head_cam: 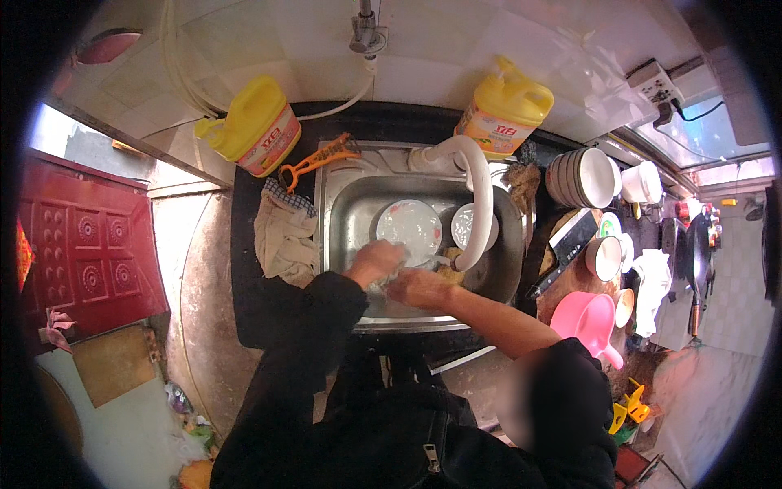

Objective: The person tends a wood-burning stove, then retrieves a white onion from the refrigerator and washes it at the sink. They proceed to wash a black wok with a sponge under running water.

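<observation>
Both hands are low in a stainless steel sink (349,211). My left hand (376,261) and my right hand (418,287) nearly meet around something small and pale, too blurred to name; how each one grips is unclear. Just above them a white plate with red marks (409,229) lies in the basin. A smaller white dish (467,227) sits to its right, partly behind the thick white faucet spout (482,195). A yellowish-brown scrubber or cloth (451,273) lies beside my right hand, below the spout's end.
Yellow detergent jugs (259,131) (507,113) stand behind the sink. An orange peeler (324,159) and a beige cloth (284,235) are at the left rim. Stacked bowls (580,177), a cleaver (568,244) on a wooden board and a pink plastic dipper (583,321) are at the right.
</observation>
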`<state>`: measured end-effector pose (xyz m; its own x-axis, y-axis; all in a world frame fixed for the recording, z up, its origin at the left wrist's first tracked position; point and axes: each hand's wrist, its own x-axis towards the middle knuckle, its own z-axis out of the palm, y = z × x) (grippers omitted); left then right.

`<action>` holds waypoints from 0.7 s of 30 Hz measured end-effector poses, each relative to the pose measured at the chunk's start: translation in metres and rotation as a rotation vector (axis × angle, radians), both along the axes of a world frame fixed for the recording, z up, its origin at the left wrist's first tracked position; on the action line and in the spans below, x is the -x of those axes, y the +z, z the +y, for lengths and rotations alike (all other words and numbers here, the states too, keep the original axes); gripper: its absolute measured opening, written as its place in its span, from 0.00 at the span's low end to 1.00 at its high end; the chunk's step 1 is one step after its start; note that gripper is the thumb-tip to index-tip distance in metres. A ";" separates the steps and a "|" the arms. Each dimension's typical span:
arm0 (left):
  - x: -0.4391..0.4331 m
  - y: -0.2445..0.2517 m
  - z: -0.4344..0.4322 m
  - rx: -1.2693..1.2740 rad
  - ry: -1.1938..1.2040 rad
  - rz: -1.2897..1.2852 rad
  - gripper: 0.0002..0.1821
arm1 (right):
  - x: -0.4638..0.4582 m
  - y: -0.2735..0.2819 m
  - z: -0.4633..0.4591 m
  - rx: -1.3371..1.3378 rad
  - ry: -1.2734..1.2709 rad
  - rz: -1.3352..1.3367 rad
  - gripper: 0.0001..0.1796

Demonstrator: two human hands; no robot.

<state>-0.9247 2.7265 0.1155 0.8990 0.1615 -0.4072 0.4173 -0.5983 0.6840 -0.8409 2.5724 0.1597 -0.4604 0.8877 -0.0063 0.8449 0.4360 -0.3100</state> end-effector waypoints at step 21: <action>-0.002 0.135 -0.156 0.282 0.498 -0.548 0.23 | -0.055 -0.024 0.016 0.042 -1.369 2.467 0.22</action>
